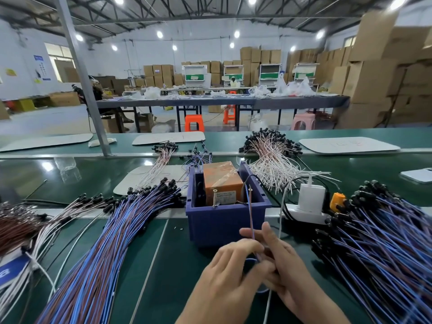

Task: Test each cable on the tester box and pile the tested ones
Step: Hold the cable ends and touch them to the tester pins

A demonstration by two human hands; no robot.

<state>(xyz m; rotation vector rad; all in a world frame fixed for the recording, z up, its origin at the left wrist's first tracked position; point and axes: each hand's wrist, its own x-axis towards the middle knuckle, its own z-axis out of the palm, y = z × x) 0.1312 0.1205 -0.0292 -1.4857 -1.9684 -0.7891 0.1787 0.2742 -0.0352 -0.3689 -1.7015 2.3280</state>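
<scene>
your fingers (251,247) on the left hand (230,265) are curled narrow and pinched on the blue-and-red cable (250,213), and the right hand (284,260) closes on the same cable from the other side, index finger pointing up beside it; both hands touch each other just in front of the tester box. biggest thing first: green conveyor belt (163,265) runs under everything. on it, left of your hands, a long fanned pile of blue-and-red cables (112,235) with black connectors at the far end, and further left a smaller bunch of white and brown cables (30,228). right side has a second heap of blue-and-red cables (378,242), black ends pointing toward the middle. behind the box, a mound of white-and-pink cables (271,157), plus two small bunches on a white card (140,181). tester box: blue plastic bin (224,220) dead centre, holding an orange unit wrapped in clear tape (221,181). the cable you hold rises straight up from your pinch to the bin's near rim, upper end at the screw terminal (250,190); a second screw (214,197) stands to its left. whether the end actually touches the terminal, can't tell. right of the bin, a white power strip (304,212) with a white charger (312,195) and an orange plug (337,201) in it.
</scene>
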